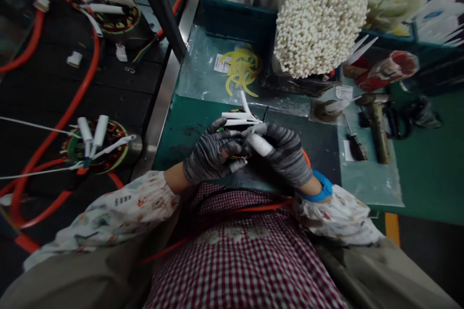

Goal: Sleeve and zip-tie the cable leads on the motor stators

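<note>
A motor stator stands on the worktop in front of me, mostly hidden by my gloved hands. White sleeves stick out over its far side, one pointing away from me. My left hand, in a grey striped glove, is curled around the stator's left side. On the other side, my right hand has its fingers pinched together above the stator, close to the ends of the white sleeves. What sits in this pinch is too small to make out. A thick white piece, perhaps a finger wrapping, shows at the right hand's fingertips.
Two more stators, one near left and one far left, rest on a dark slatted surface among orange cables. Yellow strips lie on plastic ahead. Behind are a bag of white pieces and blue bins; a hammer lies right.
</note>
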